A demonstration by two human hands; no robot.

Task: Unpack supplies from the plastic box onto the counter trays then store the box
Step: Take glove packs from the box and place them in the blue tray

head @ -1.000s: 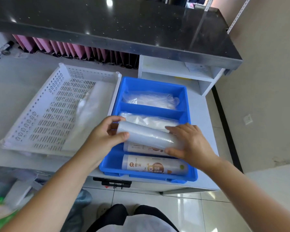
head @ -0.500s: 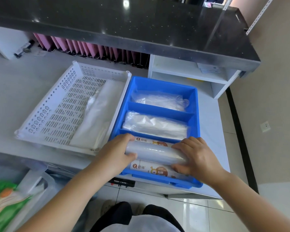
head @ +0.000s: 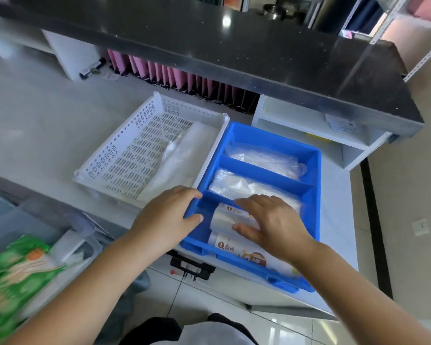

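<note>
A blue three-compartment tray (head: 259, 135) sits on the white counter. Its two far compartments hold clear plastic bags (head: 264, 158). In the near compartment a clear film roll (head: 222, 217) lies on printed rolls (head: 237, 250). My right hand (head: 271, 225) rests on the clear roll with fingers spread over it. Relaxed and holding nothing, my left hand (head: 169, 215) is at the tray's left rim. A white perforated tray (head: 125, 155) beside it holds flat plastic bags (head: 174, 165). The translucent plastic box (head: 72, 245) is at lower left, below the counter edge.
A black countertop (head: 234, 46) overhangs the work surface, with pink folders (head: 172, 75) and a white shelf unit (head: 309, 120) under it. Green packets (head: 10, 270) lie in the plastic box. A black drawer handle (head: 192, 267) sticks out below the blue tray.
The clear roll went down into the near compartment of the blue tray. My left hand let go of it and moved left to the tray's rim. My right hand stays on the roll.
</note>
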